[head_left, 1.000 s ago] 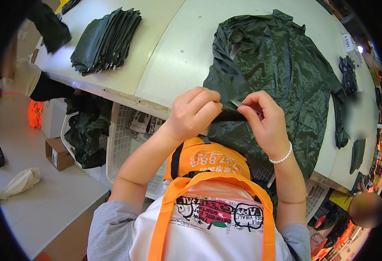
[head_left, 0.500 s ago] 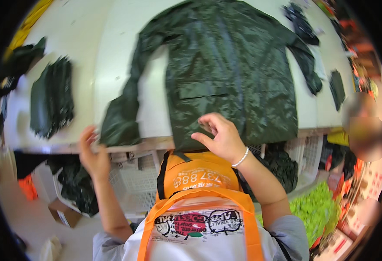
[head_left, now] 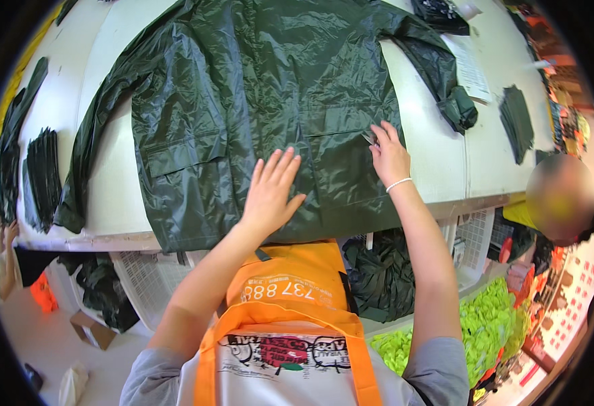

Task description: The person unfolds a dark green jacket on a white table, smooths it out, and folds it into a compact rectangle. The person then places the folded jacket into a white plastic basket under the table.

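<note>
A dark green raincoat [head_left: 270,88] lies spread on the white table, front side up, with flap pockets near its hem. My left hand [head_left: 271,186] rests flat on its lower middle, fingers spread. Over the pocket flap [head_left: 341,122] on the right side, my right hand [head_left: 390,154] has its fingers closed on what look like small metal thread snips [head_left: 369,139]; only the tip shows. The raincoat's right-hand sleeve [head_left: 456,105] ends in a bunched cuff. Its left-hand sleeve [head_left: 84,166] reaches down to the table's front edge.
Stacks of dark green pieces [head_left: 41,179] lie at the left, and another dark green stack [head_left: 517,123] at the right. Under the table edge stand white crates [head_left: 149,277] with dark garments. Bright yellow-green material [head_left: 480,325] is heaped at the lower right. Another person [head_left: 557,199] is at the right.
My left hand has come from the table edge onto the raincoat. My right hand has moved right and up to the pocket. The view has shifted right, so the raincoat appears further left.
</note>
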### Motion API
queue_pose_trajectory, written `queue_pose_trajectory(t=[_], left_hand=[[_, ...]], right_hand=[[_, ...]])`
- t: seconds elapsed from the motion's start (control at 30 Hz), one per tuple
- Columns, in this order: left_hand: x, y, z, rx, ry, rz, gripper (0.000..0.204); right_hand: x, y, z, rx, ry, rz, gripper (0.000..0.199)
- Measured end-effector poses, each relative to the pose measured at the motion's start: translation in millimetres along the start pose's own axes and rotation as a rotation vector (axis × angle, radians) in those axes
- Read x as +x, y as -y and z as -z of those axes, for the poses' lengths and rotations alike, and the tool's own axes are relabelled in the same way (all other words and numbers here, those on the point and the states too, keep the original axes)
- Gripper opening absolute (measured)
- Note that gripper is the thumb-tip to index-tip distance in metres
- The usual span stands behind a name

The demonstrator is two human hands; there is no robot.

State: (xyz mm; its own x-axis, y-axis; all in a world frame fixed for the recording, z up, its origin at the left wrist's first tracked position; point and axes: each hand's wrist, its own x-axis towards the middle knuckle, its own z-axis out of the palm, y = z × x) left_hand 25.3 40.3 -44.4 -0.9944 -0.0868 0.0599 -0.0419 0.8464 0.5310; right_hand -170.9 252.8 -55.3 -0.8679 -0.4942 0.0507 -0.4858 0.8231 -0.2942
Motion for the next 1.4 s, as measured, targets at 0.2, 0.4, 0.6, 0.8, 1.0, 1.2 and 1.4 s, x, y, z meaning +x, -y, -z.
queue_pose_trajectory(t=[0.2, 0.4, 0.6, 0.8, 1.0, 1.2, 1.4], left_hand=[[-1, -19, -50, 0.146, 0.117, 0.156, 0.070], [3, -21, -50, 0.103, 0.073, 0.189, 0.063], [76, 6, -43, -0.408, -0.373, 0.594, 0.046], [126, 37, -39, -0.276, -0.272, 0.515, 0.017], [129, 47, -30, -0.368, -0.224, 0.520, 0.009], [135, 48, -22, -0.451, -0.179, 0.600, 0.005], [134, 49, -26, -0.441, -0.228, 0.572, 0.007]], right_hand=[[60, -49, -12, -0.037, 0.159, 0.468, 0.033], [155, -34, 2, 0.251, 0.214, 0.163, 0.019], [181, -67, -30, 0.434, 0.340, 0.133, 0.029], [139, -54, 19, 0.721, 0.645, -0.005, 0.029], [97, 32, 3, 0.282, 0.361, 0.396, 0.025], [96, 70, -27, 0.067, 0.253, 0.596, 0.022], [99, 84, -31, -0.041, 0.275, 0.660, 0.019]])
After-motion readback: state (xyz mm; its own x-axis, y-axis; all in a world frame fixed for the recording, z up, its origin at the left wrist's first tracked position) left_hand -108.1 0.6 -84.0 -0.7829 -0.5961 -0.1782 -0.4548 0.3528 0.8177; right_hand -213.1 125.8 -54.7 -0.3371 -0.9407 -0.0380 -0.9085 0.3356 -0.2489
